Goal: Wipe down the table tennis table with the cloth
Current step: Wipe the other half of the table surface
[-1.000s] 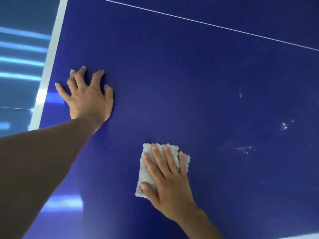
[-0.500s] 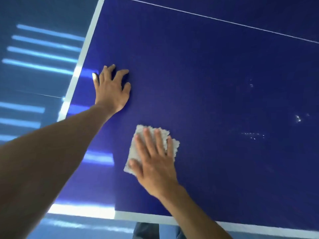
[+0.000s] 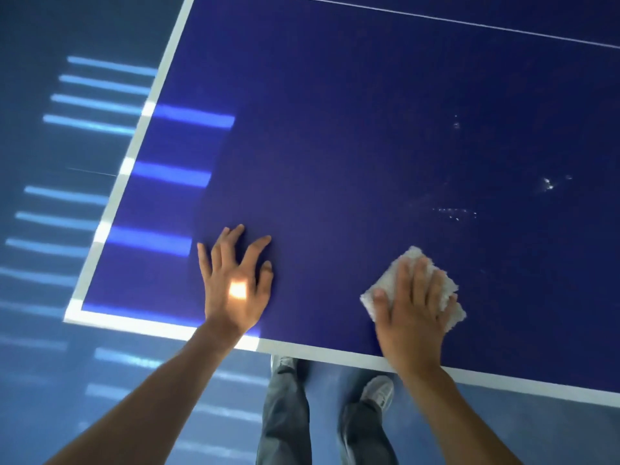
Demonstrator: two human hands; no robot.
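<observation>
Pressing the cloth [image 3: 410, 258] flat on the bench [image 3: 335, 129], the right hand [image 3: 412, 317] lays straight fingers [image 3: 422, 280] over it; the left hand [image 3: 235, 290] rests spread, empty.

Left forearm [image 3: 151, 397] and right forearm [image 3: 453, 407] are bare to the frame edge. A bright light patch marks the back of the left hand [image 3: 236, 290]. Below the table [image 3: 335, 353] near edge: grey-blue denim trousers [image 3: 285, 414] and pale grey trainers [image 3: 379, 392].

On the blue table [image 3: 369, 129], left hand [image 3: 235, 286] spread, right hand [image 3: 414, 317] flat on white cloth [image 3: 385, 285].
</observation>
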